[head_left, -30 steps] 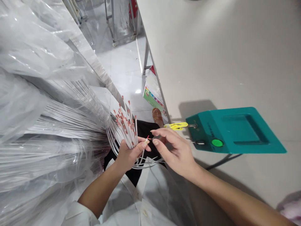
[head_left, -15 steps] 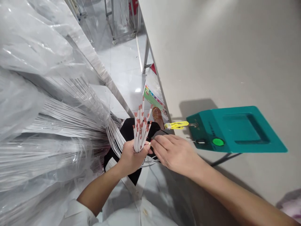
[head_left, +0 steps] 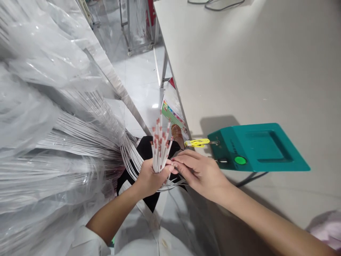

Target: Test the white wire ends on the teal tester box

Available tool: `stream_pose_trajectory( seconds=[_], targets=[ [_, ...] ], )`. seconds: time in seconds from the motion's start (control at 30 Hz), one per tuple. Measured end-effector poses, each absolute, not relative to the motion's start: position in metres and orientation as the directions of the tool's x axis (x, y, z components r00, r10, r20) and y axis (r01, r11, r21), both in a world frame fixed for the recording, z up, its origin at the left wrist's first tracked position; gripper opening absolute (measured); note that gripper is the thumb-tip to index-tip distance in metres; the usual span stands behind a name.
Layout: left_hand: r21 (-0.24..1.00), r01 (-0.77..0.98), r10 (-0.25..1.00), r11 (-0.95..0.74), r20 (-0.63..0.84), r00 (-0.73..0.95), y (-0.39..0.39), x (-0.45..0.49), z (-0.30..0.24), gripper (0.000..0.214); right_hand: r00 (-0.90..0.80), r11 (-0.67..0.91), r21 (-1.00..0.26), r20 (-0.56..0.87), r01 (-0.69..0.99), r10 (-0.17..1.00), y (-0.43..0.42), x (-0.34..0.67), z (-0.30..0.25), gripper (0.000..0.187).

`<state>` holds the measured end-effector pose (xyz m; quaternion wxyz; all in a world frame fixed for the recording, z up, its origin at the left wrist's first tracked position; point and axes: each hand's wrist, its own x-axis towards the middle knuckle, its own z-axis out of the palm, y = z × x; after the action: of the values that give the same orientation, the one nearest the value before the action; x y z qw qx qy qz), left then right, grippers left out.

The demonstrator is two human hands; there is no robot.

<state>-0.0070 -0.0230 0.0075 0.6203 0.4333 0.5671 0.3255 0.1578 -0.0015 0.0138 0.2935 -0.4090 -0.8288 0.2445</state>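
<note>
My left hand [head_left: 149,177] is closed round a bundle of thin white wires with red tips [head_left: 160,142], which stand upright out of the fist. The wires loop back down to a large mass of white wires [head_left: 77,138] under clear plastic on the left. My right hand [head_left: 198,170] reaches in from the right, its fingertips pressed against the bundle just above my left thumb. A teal box with a green button [head_left: 255,147] sits on the table to the right, with a yellow clip [head_left: 195,143] at its left end.
A pale table [head_left: 239,64] fills the right side, with a dark cable [head_left: 215,4] at its far edge. Clear plastic sheeting [head_left: 39,53] covers the wire rack on the left. The floor shows a colourful carton [head_left: 172,113], a sandalled foot [head_left: 177,131] and a wheeled metal frame [head_left: 135,25].
One second ago the wire tips fanned out leftward and my right hand pinched a single wire end. The bundle now stands gathered upright, and my right fingers rest against it.
</note>
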Motion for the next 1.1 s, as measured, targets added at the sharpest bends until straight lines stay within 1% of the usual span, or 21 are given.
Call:
stream_pose_trajectory(
  seconds=[0.03,0.1,0.17,0.2,0.27,0.3,0.33,0.37,0.43,0.5,0.53,0.73,0.87,0.97,1.1],
  targets=[
    [0.902,0.107,0.885,0.418,-0.431,0.176,-0.023,-0.007,0.007,0.018,-0.529,0.608,-0.574,0.326,0.548,0.784,-0.001,0.157,0.013,0.019],
    [0.907,0.139,0.885,0.398,-0.420,0.202,-0.024,-0.007,0.006,0.017,-0.587,0.704,-0.380,0.388,0.601,0.711,-0.002,0.159,0.014,0.019],
    [0.923,0.159,0.908,0.349,-0.375,0.185,-0.023,-0.004,0.003,0.017,-0.632,0.742,-0.197,0.413,0.641,0.656,-0.001,0.165,0.019,0.019],
    [0.928,0.163,0.919,0.336,-0.361,0.160,-0.022,-0.003,0.001,0.017,-0.637,0.744,-0.130,0.434,0.656,0.637,0.000,0.170,0.023,0.018],
    [0.920,0.145,0.920,0.364,-0.379,0.095,-0.018,0.002,-0.002,0.016,-0.613,0.712,-0.039,0.479,0.701,0.629,0.004,0.184,0.030,0.014],
    [0.912,0.120,0.914,0.393,-0.401,0.059,-0.015,0.004,-0.002,0.015,-0.589,0.680,-0.010,0.489,0.733,0.643,0.007,0.191,0.033,0.014],
    [0.903,0.086,0.905,0.421,-0.425,0.029,-0.011,0.007,-0.002,0.014,-0.569,0.641,0.009,0.469,0.768,0.675,0.011,0.199,0.036,0.017],
    [0.897,0.049,0.898,0.438,-0.439,0.006,-0.007,0.009,-0.001,0.015,-0.559,0.619,0.006,0.435,0.786,0.706,0.014,0.205,0.037,0.020],
    [0.896,-0.015,0.896,0.445,-0.445,-0.001,0.001,0.014,0.003,0.028,-0.550,0.600,-0.034,0.359,0.799,0.754,0.021,0.216,0.036,0.025],
    [0.897,-0.062,0.899,0.437,-0.437,0.023,0.008,0.018,0.008,0.040,-0.568,0.612,-0.049,0.321,0.789,0.758,0.026,0.221,0.035,0.028],
    [0.897,-0.080,0.901,0.435,-0.433,0.033,0.011,0.020,0.011,0.043,-0.583,0.622,-0.037,0.310,0.782,0.751,0.028,0.221,0.034,0.029],
    [0.882,-0.119,0.890,0.455,-0.454,0.042,0.020,0.029,0.015,0.042,-0.666,0.675,0.042,0.223,0.736,0.712,0.044,0.218,0.040,0.020],
    [0.873,-0.131,0.882,0.470,-0.469,0.043,0.024,0.032,0.016,0.045,-0.742,0.738,0.110,0.201,0.666,0.640,0.056,0.221,0.039,0.022],
    [0.868,-0.108,0.874,0.485,-0.483,0.048,0.025,0.034,0.016,0.045,-0.768,0.772,0.082,0.207,0.631,0.606,0.060,0.226,0.034,0.023],
    [0.903,-0.049,0.904,0.427,-0.426,0.037,0.023,0.035,0.010,0.036,-0.741,0.764,-0.033,0.219,0.644,0.635,0.061,0.228,0.032,0.027]
  ],
)
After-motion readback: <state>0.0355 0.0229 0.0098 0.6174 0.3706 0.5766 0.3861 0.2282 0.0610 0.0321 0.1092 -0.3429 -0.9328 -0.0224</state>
